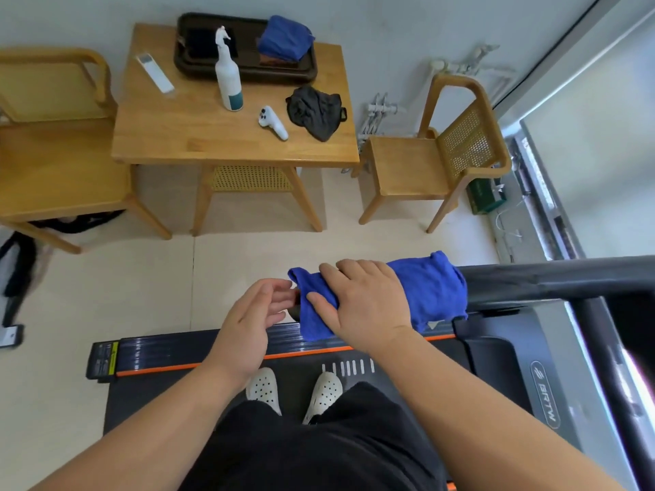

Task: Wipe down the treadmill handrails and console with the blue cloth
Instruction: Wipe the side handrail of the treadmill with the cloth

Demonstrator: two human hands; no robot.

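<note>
One blue cloth (430, 292) under right grip (365, 306)

I see blue cloth (430, 288): soft, napped terry. Handrail (553, 279): matt dark foam-like padding. Desk (184, 129): smooth light wood. Spray bottle (228, 79): white plastic.

The person has both forearms bare, with no sleeves visible. The left hand (248, 320) and the right hand (365, 303) carry no rings, watch or gloves. Black shorts (319, 448) cover the legs. On the feet are white clogs (264, 386) with many small round holes.
</note>
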